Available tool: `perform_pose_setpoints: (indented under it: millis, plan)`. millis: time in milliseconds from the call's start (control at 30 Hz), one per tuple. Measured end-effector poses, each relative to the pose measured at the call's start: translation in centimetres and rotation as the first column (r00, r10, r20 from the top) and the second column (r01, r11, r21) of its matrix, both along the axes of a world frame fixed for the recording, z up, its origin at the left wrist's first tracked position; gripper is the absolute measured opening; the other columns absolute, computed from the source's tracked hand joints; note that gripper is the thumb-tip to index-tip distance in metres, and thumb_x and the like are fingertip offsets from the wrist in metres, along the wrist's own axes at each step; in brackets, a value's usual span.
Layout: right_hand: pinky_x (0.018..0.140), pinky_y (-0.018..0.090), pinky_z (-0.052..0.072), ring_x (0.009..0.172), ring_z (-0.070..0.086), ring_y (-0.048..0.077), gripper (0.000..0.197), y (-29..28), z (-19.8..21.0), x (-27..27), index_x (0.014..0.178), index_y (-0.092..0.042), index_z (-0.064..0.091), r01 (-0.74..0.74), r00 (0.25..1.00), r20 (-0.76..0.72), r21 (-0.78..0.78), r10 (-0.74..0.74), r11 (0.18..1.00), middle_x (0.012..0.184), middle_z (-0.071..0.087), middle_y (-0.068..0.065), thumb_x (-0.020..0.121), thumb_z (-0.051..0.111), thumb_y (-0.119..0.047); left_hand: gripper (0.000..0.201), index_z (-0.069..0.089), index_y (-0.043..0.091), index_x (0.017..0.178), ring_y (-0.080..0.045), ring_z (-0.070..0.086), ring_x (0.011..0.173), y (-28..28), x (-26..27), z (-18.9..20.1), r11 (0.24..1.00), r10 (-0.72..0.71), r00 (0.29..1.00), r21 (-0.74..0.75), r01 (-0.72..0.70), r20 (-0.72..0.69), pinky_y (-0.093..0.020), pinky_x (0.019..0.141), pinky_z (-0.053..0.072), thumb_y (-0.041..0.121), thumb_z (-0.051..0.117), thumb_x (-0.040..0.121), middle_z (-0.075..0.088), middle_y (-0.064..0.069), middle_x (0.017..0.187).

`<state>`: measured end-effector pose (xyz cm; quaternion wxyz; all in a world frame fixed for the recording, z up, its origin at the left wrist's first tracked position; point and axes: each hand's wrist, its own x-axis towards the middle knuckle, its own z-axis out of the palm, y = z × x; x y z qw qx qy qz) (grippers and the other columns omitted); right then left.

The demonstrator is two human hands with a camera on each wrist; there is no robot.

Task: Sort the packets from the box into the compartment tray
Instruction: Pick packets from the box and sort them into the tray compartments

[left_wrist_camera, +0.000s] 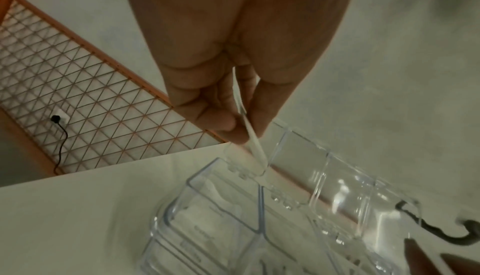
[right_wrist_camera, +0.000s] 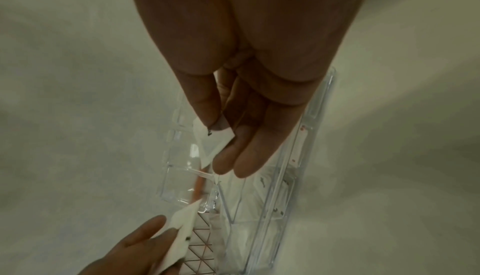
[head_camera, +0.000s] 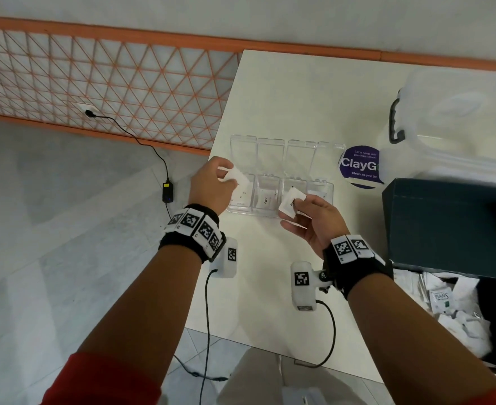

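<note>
A clear compartment tray with its lids tipped back lies on the white table; white packets lie in its near compartments. My left hand pinches a white packet above the leftmost near compartment; the left wrist view shows that packet edge-on between thumb and fingers over the tray. My right hand pinches several white packets at the tray's near edge, over the third compartment. In the right wrist view a packet sits under the thumb. The dark box stands at the right.
Loose packets lie in the open box at the right edge. A clear lidded tub and a purple round sticker sit behind it. The table's left edge drops to the floor, where a black charger lies.
</note>
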<state>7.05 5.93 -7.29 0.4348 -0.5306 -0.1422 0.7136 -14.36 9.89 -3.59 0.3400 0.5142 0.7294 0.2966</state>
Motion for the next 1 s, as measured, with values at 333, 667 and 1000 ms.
perform_pose_setpoints:
  millis: [333,667,1000]
  plan:
    - [0.065,0.037,0.061,0.077,0.073,0.033,0.014,-0.3,-0.1,1.0,0.084,-0.010,0.060,0.007,1.000,-0.028,0.011,-0.006,1.000,0.083,0.074,0.010,0.093,0.059,0.000,0.018,0.067,0.017,0.107,-0.016,0.058,0.096,0.4,0.5,-2.5,0.989,-0.128,0.961,-0.100,0.106,-0.246,-0.027,0.084,0.047,0.013,0.062,0.090,0.064,-0.003,0.110]
    - [0.064,0.036,0.061,0.078,0.074,0.033,0.016,-0.1,-0.5,1.4,0.082,-0.011,0.060,-0.011,1.000,-0.027,0.003,0.011,1.000,0.085,0.075,0.010,0.092,0.059,0.000,0.023,0.069,0.024,0.108,-0.023,0.049,0.102,0.6,1.1,-2.6,0.895,-0.412,0.539,-0.214,0.392,-0.735,-0.034,0.082,0.038,0.015,0.056,0.091,0.055,-0.001,0.113]
    - [0.063,0.037,0.060,0.080,0.073,0.037,0.016,0.4,-0.3,1.1,0.081,-0.011,0.062,-0.020,0.999,-0.034,-0.004,0.020,1.000,0.082,0.073,0.010,0.091,0.060,0.001,0.023,0.069,0.016,0.104,-0.025,0.063,0.093,1.8,1.5,-1.8,0.844,-0.535,0.538,-0.375,0.385,-0.652,-0.031,0.073,0.042,0.011,0.051,0.090,0.068,-0.005,0.103]
